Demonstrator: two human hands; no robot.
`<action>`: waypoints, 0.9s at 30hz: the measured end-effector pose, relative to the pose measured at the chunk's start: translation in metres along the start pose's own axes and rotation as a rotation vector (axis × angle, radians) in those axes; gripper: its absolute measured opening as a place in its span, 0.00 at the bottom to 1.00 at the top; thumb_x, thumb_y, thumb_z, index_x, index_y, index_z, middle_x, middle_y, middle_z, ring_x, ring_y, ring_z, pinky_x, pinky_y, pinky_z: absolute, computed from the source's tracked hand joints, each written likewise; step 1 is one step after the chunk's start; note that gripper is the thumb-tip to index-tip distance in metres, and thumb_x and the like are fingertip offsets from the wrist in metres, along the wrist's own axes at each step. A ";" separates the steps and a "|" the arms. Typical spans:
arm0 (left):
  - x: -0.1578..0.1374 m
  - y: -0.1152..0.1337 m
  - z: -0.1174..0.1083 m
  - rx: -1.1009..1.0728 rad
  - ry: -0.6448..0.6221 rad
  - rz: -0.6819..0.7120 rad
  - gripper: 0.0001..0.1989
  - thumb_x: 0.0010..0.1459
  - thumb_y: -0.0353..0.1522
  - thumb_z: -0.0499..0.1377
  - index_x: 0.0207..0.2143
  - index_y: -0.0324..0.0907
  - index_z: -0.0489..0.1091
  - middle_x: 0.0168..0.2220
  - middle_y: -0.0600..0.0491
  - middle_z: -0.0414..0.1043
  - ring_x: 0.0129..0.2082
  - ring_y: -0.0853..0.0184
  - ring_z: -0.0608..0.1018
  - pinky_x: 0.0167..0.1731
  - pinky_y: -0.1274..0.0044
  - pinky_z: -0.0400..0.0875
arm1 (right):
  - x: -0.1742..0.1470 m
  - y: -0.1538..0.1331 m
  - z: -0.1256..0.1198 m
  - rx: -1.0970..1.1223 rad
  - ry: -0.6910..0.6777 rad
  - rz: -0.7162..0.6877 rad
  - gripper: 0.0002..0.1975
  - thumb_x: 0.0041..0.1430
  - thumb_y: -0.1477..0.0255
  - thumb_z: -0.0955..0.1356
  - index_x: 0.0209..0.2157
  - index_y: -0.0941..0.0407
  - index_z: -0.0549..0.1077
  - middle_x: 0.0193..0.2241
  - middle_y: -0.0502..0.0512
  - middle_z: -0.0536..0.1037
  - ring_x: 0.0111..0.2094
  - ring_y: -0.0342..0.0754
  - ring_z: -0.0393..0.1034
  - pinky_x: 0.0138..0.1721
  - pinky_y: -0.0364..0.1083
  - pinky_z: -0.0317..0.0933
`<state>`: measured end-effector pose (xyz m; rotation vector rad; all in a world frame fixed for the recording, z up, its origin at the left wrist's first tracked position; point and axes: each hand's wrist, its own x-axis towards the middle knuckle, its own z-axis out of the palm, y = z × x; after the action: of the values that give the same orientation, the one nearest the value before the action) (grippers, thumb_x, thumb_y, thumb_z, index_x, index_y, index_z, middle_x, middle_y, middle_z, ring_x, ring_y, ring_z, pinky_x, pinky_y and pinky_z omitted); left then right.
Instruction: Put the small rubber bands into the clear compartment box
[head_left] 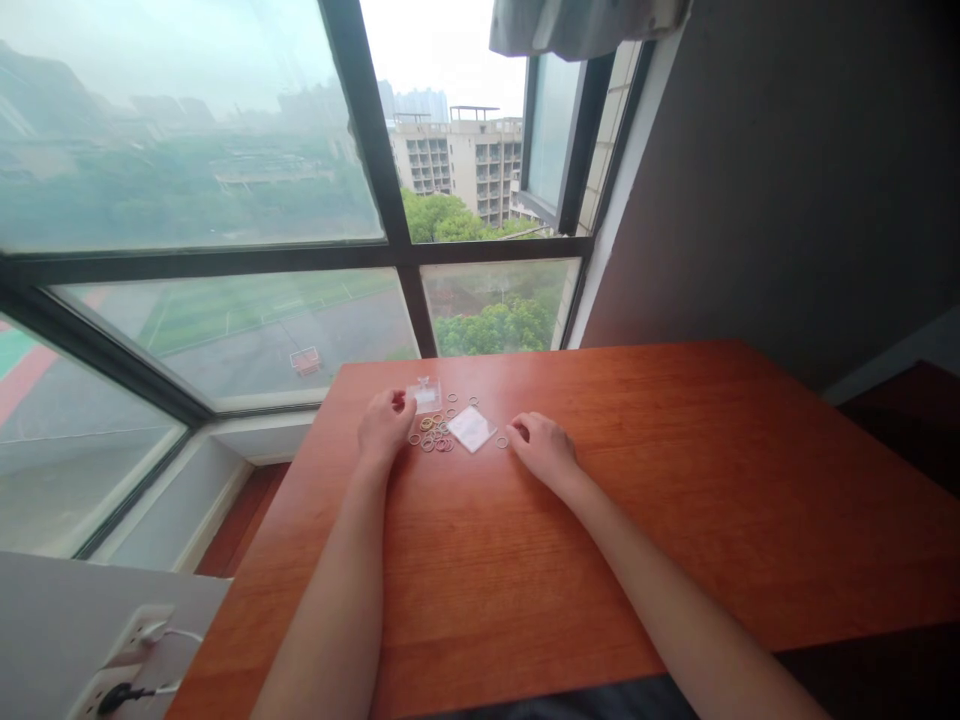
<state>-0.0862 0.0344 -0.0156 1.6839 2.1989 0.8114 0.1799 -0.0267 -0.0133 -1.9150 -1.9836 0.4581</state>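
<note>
A small clear plastic stand (426, 397) with an upright piece on top sits near the table's far edge. Curled at its left edge, the fingers of my left hand (385, 428) appear to grip it. Several thin rings (435, 432), silvery, yellow and pinkish, lie loosely between my hands. A white square card or flat case (472, 428) rests turned cornerwise beside them. My right hand (544, 447) is at the right, thumb and fingers bent together close to a single ring (502, 442). Whether its fingertips hold anything is too small to tell.
The brown wooden table (675, 500) stretches to the right. Large dark-framed windows (405, 250) stand beyond its far edge, one pane open outward. A grey wall (750, 200) rises at the right. Wall sockets with plugs (135, 650) are at the lower left.
</note>
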 end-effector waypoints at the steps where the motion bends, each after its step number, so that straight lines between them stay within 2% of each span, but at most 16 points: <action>1: 0.000 0.000 0.000 0.009 -0.006 0.003 0.18 0.56 0.42 0.54 0.43 0.41 0.72 0.44 0.47 0.75 0.40 0.62 0.77 0.36 0.76 0.68 | 0.002 -0.003 0.001 -0.004 -0.012 0.004 0.15 0.62 0.60 0.61 0.37 0.52 0.75 0.38 0.53 0.76 0.38 0.45 0.69 0.31 0.41 0.53; 6: -0.001 -0.002 -0.002 0.004 0.001 -0.015 0.16 0.55 0.41 0.54 0.41 0.42 0.73 0.40 0.48 0.77 0.38 0.62 0.77 0.35 0.75 0.68 | 0.019 -0.021 0.006 -0.052 -0.065 0.019 0.17 0.61 0.56 0.61 0.36 0.52 0.73 0.40 0.54 0.75 0.37 0.47 0.69 0.33 0.42 0.55; 9: -0.001 -0.001 -0.002 0.008 -0.002 -0.031 0.16 0.55 0.41 0.54 0.40 0.42 0.74 0.39 0.48 0.77 0.37 0.60 0.78 0.35 0.74 0.69 | 0.029 -0.032 0.011 -0.109 -0.084 0.007 0.12 0.60 0.61 0.62 0.38 0.52 0.72 0.41 0.55 0.74 0.39 0.48 0.69 0.35 0.44 0.57; 14: -0.002 0.000 0.001 -0.010 0.011 -0.023 0.17 0.56 0.41 0.53 0.43 0.42 0.74 0.41 0.48 0.77 0.38 0.61 0.78 0.35 0.75 0.68 | 0.035 -0.038 0.017 -0.120 -0.071 0.026 0.11 0.61 0.67 0.60 0.38 0.52 0.73 0.40 0.56 0.76 0.39 0.49 0.70 0.35 0.44 0.57; 19: -0.003 0.000 0.003 -0.027 -0.016 0.018 0.19 0.57 0.42 0.53 0.45 0.43 0.73 0.42 0.49 0.77 0.38 0.63 0.78 0.35 0.77 0.68 | 0.043 -0.019 0.012 -0.051 0.033 0.034 0.10 0.61 0.69 0.61 0.36 0.54 0.73 0.37 0.55 0.77 0.38 0.46 0.69 0.35 0.42 0.56; 24: -0.004 0.001 0.004 -0.013 -0.035 0.036 0.18 0.58 0.41 0.53 0.46 0.44 0.73 0.42 0.49 0.77 0.38 0.64 0.77 0.36 0.77 0.68 | 0.061 0.010 0.004 -0.075 0.152 0.048 0.11 0.61 0.71 0.61 0.36 0.57 0.74 0.36 0.56 0.76 0.37 0.46 0.68 0.35 0.42 0.55; 27: -0.004 0.001 0.005 0.004 -0.043 0.051 0.19 0.58 0.41 0.53 0.47 0.44 0.73 0.43 0.49 0.77 0.37 0.64 0.77 0.37 0.77 0.68 | 0.072 0.014 0.004 -0.102 0.162 0.058 0.11 0.60 0.74 0.60 0.37 0.57 0.74 0.37 0.58 0.76 0.38 0.47 0.68 0.36 0.42 0.55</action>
<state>-0.0817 0.0323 -0.0197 1.7500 2.1388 0.7767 0.1888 0.0456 -0.0218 -2.0070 -1.8849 0.2123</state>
